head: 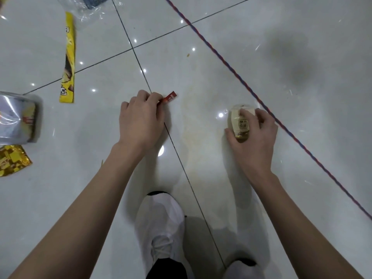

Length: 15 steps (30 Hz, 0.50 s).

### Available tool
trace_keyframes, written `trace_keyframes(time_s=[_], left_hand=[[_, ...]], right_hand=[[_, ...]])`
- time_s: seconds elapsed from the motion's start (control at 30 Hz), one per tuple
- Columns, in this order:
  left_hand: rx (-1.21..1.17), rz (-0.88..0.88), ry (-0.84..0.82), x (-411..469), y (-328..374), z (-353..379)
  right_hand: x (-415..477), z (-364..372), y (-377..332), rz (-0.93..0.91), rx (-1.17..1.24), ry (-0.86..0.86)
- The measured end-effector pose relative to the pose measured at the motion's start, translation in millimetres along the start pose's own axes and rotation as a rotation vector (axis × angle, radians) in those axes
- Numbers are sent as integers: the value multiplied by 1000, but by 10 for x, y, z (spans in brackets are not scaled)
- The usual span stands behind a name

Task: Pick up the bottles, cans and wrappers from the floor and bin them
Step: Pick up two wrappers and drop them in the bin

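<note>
A small red wrapper [170,97] is pinched at one end by the left hand [141,115], its fingers [155,97] closed together on it so the flat strip can be peeled off the floor [201,77]. A small beige bottle [239,123], at floor level, is gripped from above by the right hand [255,133], thumb and fingers wrapped round its sides for a straight lift. Both are judged about to be raised together. A long yellow wrapper [68,61], a gold wrapper [12,160] and a silvery bag [16,117] lie well apart to the left. No bin is seen.
</note>
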<state>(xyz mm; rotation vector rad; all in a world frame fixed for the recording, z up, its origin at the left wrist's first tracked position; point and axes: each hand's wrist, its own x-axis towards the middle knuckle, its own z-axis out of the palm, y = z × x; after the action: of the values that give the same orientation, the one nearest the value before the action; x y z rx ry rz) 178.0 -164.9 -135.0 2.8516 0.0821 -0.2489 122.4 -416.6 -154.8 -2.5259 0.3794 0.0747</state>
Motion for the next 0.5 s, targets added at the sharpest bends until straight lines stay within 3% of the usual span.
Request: trace_keyframes(time_s=[0.3, 0.5], left_hand=[[-190, 31, 122, -73, 222, -368], [-228, 65, 170, -406, 571, -1194]], right_hand=[[-19, -199, -191, -79, 161, 78], [-222, -1115, -736, -171, 230, 149]])
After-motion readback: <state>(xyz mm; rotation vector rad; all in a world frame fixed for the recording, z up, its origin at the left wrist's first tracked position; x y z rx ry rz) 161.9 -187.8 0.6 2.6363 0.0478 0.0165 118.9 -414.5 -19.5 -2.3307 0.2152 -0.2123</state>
